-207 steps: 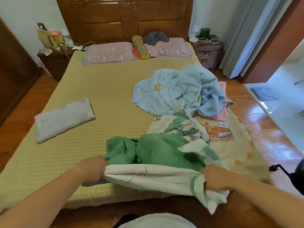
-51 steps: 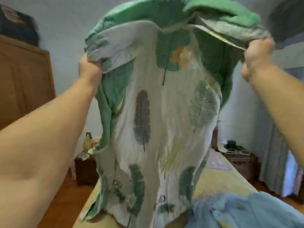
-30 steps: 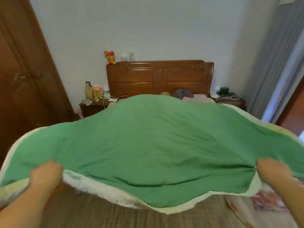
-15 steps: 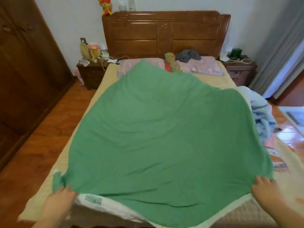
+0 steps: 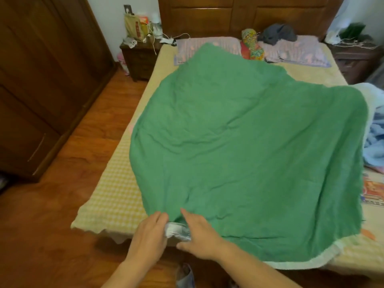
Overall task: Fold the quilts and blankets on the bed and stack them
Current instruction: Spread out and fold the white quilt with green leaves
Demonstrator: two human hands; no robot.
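A green quilt [image 5: 249, 154] with a pale leaf-print underside lies spread green side up across the yellow checked bed [image 5: 116, 183]. Both hands meet at its near left corner, where a bit of the white underside [image 5: 176, 229] is turned up. My left hand [image 5: 149, 235] grips that corner from the left. My right hand [image 5: 197, 235] pinches it from the right, thumb under the edge and fingers on the green top. A crumpled light blue quilt [image 5: 374, 142] and a cartoon-print blanket [image 5: 372, 194] lie at the bed's right edge, partly under the green quilt.
Two pillows [image 5: 207, 46] [image 5: 297, 50], a colourful bolster [image 5: 252, 46] and a grey garment [image 5: 278, 34] sit at the headboard. Nightstands [image 5: 139, 57] [image 5: 357, 59] flank the bed. A dark wardrobe [image 5: 41, 80] stands left across the wood floor [image 5: 62, 204].
The green quilt has settled flat on the bed. My right hand left the near right corner and moved across to the near left corner beside my left hand.
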